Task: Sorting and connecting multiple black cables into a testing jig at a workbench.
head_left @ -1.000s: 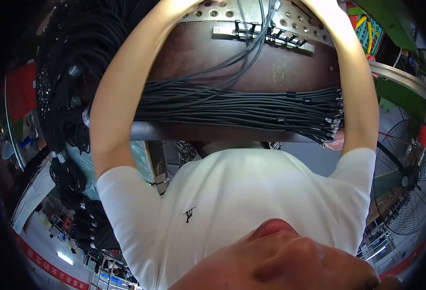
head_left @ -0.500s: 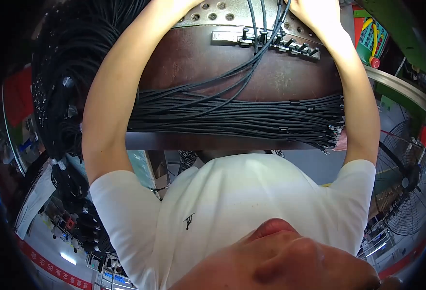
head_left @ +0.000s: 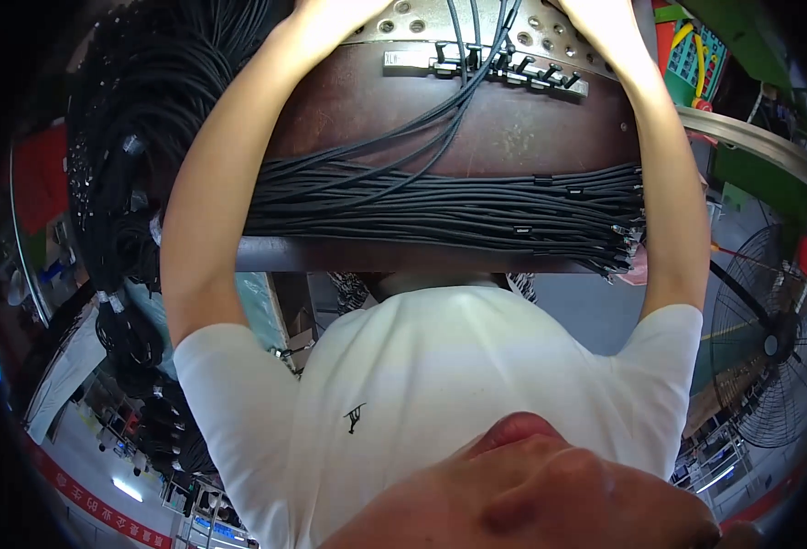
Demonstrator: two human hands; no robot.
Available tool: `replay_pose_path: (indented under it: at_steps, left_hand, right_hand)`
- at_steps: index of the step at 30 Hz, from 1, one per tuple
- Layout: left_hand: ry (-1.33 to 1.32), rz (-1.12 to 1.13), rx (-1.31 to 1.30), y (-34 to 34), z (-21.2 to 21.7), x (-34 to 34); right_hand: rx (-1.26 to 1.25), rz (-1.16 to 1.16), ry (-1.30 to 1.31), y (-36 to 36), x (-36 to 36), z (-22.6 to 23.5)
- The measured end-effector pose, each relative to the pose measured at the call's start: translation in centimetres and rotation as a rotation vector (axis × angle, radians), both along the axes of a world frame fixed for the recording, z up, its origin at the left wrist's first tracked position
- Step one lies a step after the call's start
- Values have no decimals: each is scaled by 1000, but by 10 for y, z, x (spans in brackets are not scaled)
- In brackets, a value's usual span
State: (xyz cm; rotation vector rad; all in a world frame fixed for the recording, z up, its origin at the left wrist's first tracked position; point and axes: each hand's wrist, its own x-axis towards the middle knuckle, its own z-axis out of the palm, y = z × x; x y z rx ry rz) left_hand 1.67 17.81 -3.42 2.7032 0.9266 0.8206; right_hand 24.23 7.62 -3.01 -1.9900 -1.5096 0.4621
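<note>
My left hand (head_left: 353, 11) and my right hand (head_left: 595, 13) reach over the far side of the table, with their fingers cut off by the top edge. Between them, a few black cables (head_left: 463, 105) run up through a metal bar with black upright clamps (head_left: 405, 62). The bar lies on the brown tabletop, just in front of a perforated metal plate (head_left: 435, 26). Whether either hand holds a cable cannot be seen. Nearer to me, below my forearms, a flat bundle of black cables (head_left: 440, 212) stretches across the table, its metal-tipped ends by my right forearm.
Thick bunches of black cable (head_left: 161, 78) hang at the left, beside my left arm. A green control panel (head_left: 696, 69) with a yellow cable stands at the far right. Below it are a curved metal rail (head_left: 756, 135) and a black fan (head_left: 769, 346).
The bar, cables and table have shifted slightly left and up in the view. My right hand has moved further toward the top edge, so less of it shows.
</note>
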Motion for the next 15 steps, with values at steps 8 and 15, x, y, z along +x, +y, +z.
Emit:
replay_pose_path:
  at_steps: [8,15]
  left_hand:
    - [507,-315,-1418,-196,30,-194]
    - [639,213,-661,-245,-127,-257]
  right_hand:
    - [418,-589,38,-291,49,-46]
    - [-360,-11,-372,-434,-6,-205]
